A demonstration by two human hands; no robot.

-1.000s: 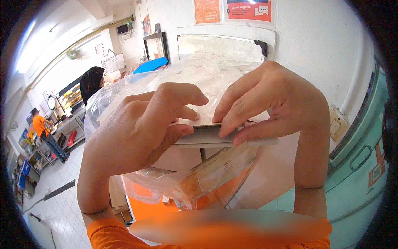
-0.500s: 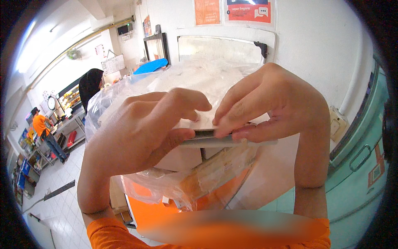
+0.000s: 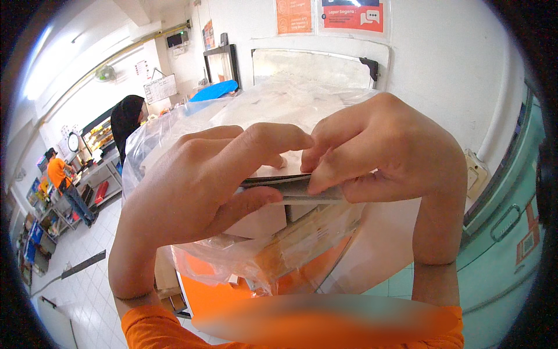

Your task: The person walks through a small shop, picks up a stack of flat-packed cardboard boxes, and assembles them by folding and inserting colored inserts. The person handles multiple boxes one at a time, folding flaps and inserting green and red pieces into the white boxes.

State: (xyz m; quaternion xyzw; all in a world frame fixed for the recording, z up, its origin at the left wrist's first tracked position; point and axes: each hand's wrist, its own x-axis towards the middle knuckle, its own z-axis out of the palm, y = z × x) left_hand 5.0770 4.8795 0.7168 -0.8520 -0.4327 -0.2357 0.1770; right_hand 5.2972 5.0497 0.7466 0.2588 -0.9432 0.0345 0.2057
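Note:
Both hands meet at the near edge of thin, pale flat sheets (image 3: 278,172) with a dark edge; I cannot make out their exact kind. My left hand (image 3: 192,180) has its fingers over the top and its thumb below the edge. My right hand (image 3: 401,148) is closed, thumb and fingers pinching the edge close to the left fingertips. Behind and around the sheets spreads crumpled clear plastic wrap (image 3: 157,131). Under the edge sit pale box-like blocks (image 3: 258,224), partly hidden by my left hand.
Below the wrap is an orange surface (image 3: 203,291). A teal door with a handle (image 3: 504,222) stands at the right. A blue object (image 3: 215,91) lies at the back. To the left are a person in a black head covering (image 3: 125,122) and another in orange (image 3: 58,174).
My right fingers have shifted slightly right along the edge, and the gap under the top sheet looks wider. The left index finger reaches further right, close to the right hand.

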